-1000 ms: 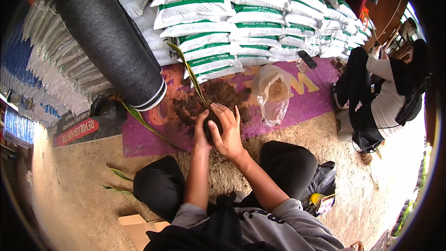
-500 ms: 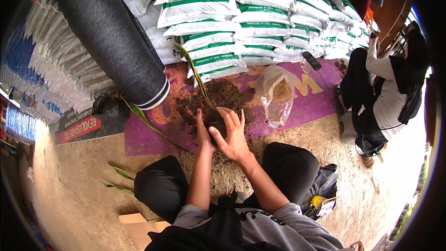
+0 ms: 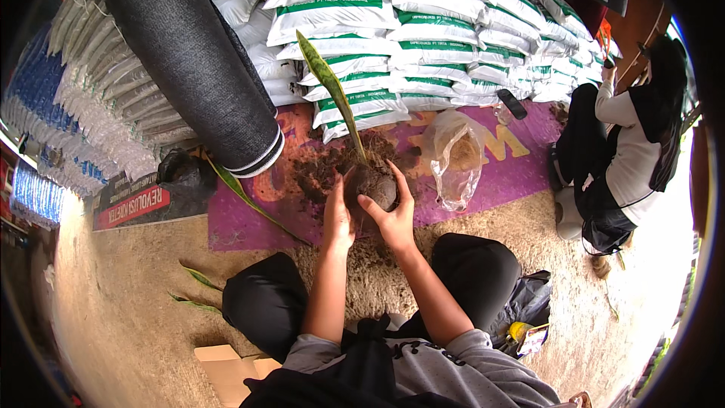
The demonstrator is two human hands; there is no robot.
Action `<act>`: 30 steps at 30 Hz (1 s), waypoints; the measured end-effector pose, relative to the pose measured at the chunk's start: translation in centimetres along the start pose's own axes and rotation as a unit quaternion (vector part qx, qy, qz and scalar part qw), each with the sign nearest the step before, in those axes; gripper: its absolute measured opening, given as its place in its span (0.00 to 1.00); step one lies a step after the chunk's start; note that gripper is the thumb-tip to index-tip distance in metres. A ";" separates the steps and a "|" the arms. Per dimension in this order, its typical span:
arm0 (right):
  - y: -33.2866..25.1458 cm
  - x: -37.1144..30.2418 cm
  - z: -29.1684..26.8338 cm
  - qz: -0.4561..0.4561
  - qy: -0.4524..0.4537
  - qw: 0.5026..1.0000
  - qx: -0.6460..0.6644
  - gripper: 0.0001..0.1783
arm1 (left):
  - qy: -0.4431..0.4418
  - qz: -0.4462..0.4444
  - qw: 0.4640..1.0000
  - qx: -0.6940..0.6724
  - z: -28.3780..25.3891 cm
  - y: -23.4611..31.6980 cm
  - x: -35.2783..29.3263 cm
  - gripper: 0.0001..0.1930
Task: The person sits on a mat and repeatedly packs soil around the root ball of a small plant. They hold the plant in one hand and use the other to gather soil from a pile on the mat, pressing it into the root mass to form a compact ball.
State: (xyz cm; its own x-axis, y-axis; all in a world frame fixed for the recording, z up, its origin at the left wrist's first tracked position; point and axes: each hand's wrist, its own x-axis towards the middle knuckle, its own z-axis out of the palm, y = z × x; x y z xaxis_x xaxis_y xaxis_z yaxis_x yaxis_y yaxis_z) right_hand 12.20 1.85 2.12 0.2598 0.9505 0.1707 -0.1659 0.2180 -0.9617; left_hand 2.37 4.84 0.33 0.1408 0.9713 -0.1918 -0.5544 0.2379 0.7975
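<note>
Between my two hands is a rounded soil ball point(image 3: 380, 185) of a snake plant, wrapped in fine roots. Its single green leaf with yellow edges point(image 3: 332, 85) rises from the ball and leans toward the far left. My left hand point(image 3: 339, 217) cups the ball's left side with the fingers pointing away. My right hand point(image 3: 394, 219) wraps the right side, thumb across the near face and fingers along the far right edge. Loose dark soil and roots point(image 3: 313, 174) lie beneath and around on a purple printed sheet point(image 3: 249, 223).
A clear plastic bag point(image 3: 455, 159) stands right of the soil. Another long leaf point(image 3: 245, 195) lies to the left, below a thick black roll point(image 3: 185, 53). White sacks point(image 3: 332, 19) are stacked behind. A black bag point(image 3: 521, 306) lies by my right knee; a person point(image 3: 627, 136) sits at right.
The soil ball has tipped up, showing its rounded side, and the leaf now stands higher. My right hand has shifted from over the ball to its right side.
</note>
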 end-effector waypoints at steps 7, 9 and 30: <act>0.9 -0.4 -0.6 -0.055 0.007 0.991 -0.121 0.37 | -0.025 0.016 0.993 -0.114 1.5 -1.0 -0.4 0.27; 0.7 -0.5 -0.7 -0.102 0.012 0.974 -0.203 0.38 | -0.091 0.032 0.985 -0.142 1.8 -0.8 -0.4 0.28; -0.9 -1.0 -0.2 -0.253 -0.016 0.926 -0.281 0.26 | -0.024 -0.076 0.981 -0.178 0.3 -1.7 -0.8 0.25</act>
State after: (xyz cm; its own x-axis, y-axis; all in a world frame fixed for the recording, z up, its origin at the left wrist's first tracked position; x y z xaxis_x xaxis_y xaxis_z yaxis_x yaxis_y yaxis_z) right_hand 12.30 0.63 2.81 0.1386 0.7661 0.6276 0.4919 0.4968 -0.7151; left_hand 3.41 3.64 -0.69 0.2778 0.9253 -0.2581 -0.7743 0.3747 0.5100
